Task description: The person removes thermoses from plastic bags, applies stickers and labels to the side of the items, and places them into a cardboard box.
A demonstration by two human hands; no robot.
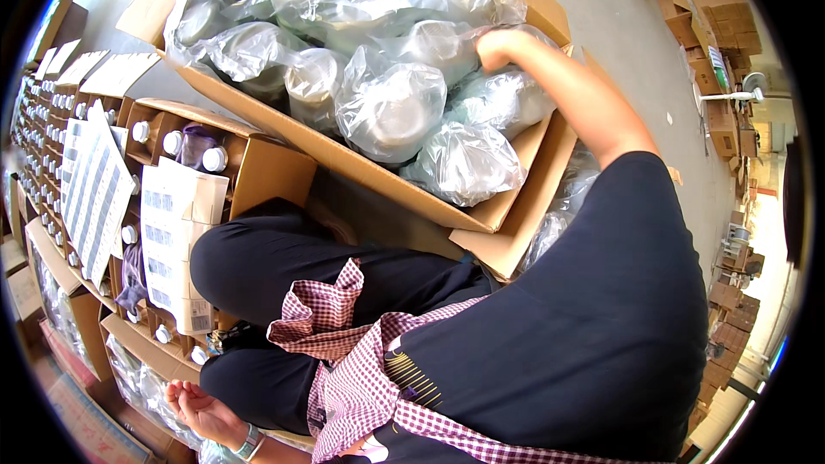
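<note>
My right hand (500, 49) reaches over the far right side of a large cardboard box (344, 155), its fingers closed on a clear plastic bag (468, 45). Several bagged round containers (391, 107) fill this box; the plastic blurs what they are. Down at the lower left, my left hand (204, 412) is turned palm up with loosely curled fingers and nothing visible in it. It wears a wristwatch (250, 442) and is beside an open carton of bagged items (142, 382).
Cartons of white-capped bottles (214, 158) stand along the left, with printed label sheets (168, 232) and a purple cloth (131, 279) on them. More bagged items (550, 232) lie beside my right side. Stacked cartons (726, 17) and a white fan (752, 86) stand at the far right.
</note>
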